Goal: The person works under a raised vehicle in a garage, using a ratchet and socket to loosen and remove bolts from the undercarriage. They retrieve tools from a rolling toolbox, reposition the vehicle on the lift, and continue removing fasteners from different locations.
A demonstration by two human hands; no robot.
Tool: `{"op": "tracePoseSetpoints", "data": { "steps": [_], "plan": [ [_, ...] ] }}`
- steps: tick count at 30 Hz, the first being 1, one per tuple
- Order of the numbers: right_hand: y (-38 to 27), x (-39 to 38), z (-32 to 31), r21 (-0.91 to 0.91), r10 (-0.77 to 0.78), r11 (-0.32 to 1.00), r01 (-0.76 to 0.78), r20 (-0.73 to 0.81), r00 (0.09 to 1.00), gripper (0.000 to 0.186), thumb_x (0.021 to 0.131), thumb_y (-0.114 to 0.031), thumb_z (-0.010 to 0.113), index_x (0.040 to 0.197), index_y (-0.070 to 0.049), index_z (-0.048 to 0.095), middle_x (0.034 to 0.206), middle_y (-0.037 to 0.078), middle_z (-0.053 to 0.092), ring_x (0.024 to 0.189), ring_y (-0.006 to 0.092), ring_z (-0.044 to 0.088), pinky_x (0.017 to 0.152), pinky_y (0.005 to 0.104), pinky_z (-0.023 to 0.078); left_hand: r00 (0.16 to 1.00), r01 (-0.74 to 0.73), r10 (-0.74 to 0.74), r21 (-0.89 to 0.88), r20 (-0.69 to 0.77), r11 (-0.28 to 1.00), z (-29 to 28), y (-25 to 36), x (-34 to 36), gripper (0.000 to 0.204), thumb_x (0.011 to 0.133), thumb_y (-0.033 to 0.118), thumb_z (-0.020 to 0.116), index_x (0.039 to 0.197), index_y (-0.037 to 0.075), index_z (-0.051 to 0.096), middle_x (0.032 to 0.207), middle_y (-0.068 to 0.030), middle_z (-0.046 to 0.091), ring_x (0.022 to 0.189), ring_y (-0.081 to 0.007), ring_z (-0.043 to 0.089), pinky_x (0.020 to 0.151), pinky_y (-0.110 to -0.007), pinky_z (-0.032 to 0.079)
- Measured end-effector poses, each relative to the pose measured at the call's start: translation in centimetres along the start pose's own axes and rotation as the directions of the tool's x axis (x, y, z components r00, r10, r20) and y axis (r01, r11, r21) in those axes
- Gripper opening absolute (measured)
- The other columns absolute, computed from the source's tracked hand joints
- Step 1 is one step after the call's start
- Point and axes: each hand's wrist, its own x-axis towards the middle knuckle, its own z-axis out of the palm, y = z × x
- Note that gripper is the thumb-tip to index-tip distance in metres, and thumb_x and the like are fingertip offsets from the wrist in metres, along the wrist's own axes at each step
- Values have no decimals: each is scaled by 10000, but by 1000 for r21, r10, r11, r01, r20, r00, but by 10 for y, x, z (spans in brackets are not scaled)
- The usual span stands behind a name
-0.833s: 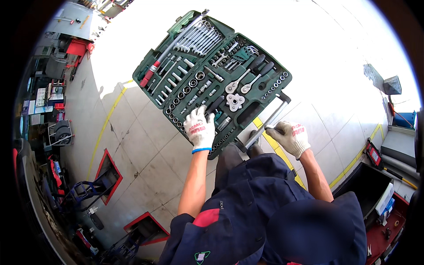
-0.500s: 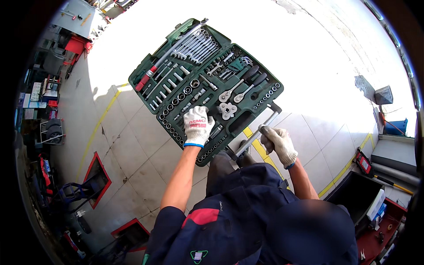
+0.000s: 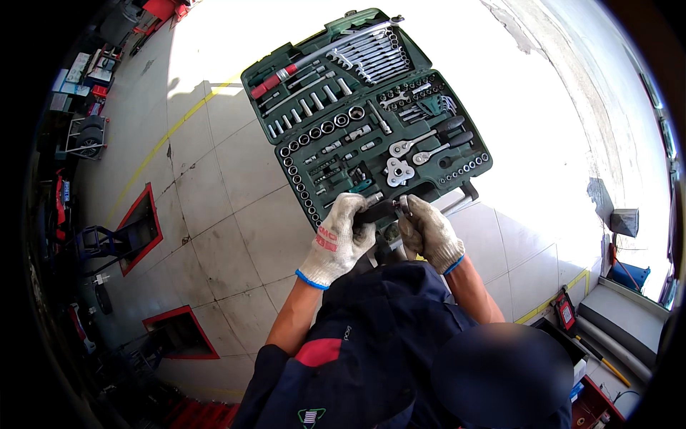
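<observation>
Your white-gloved left hand [image 3: 339, 236] is wrapped round a black-handled tool [image 3: 375, 212], probably a ratchet; your white-gloved right hand [image 3: 431, 234] pinches its metal end, mostly hidden, so can't confirm. It's in front of your torso, at the near edge of the green tool case [image 3: 407, 125]. Should be rigid, moderately heavy, tough; metal maybe slick, so hold the grip. Handle's dark, end silvery. Beyond: two ratchets [image 3: 423, 156], red-handled torque wrench [image 3: 270, 84].

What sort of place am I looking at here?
Probably a vehicle workshop, judging by the open tool case, the tyres off to the left and the yellow floor line.
</observation>
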Motion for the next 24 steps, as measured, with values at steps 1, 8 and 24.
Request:
{"op": "tracePoseSetpoints", "data": {
  "steps": [1, 8, 24],
  "plan": [
    [-1, -1, 2, -29, -8, 1000, 8, 12, 1000, 541, 1046, -489, 509, 738, -47, 552, 517, 5, 427, 377, 108, 368, 366, 280, 351, 1000, 3, -3, 21, -9, 1000, -2, 0, -1, 393, 803, -62, 684, 1147, 19, 513, 1057, -138, 558, 909, -288, 607, 856, -350, 518],
    [-20, -9, 14, -368, 15, 930, -12, 7, 1000, 530, 1054, -450, 508, 759, -18, 594, 536, 43, 492, 379, 141, 438, 380, 281, 417, 969, 230, -210, -158, 133, 960, -16, -11, -18, 363, 831, -13, 710, 1155, 20, 550, 1046, -92, 603, 908, -194, 632, 850, -304, 530],
    [14, -5, -1, -309, -14, 951, 14, 3, 1000, 514, 1024, -490, 561, 1078, 17, 630, 713, 79, 621, 425, 137, 517, 389, 258, 406, 996, -51, 34, 233, 77, 971, 9, -23, -31, 461, 738, 52, 809, 1146, 90, 596, 1106, -102, 656, 906, -320, 692, 754, -403, 594]
  ]
}}
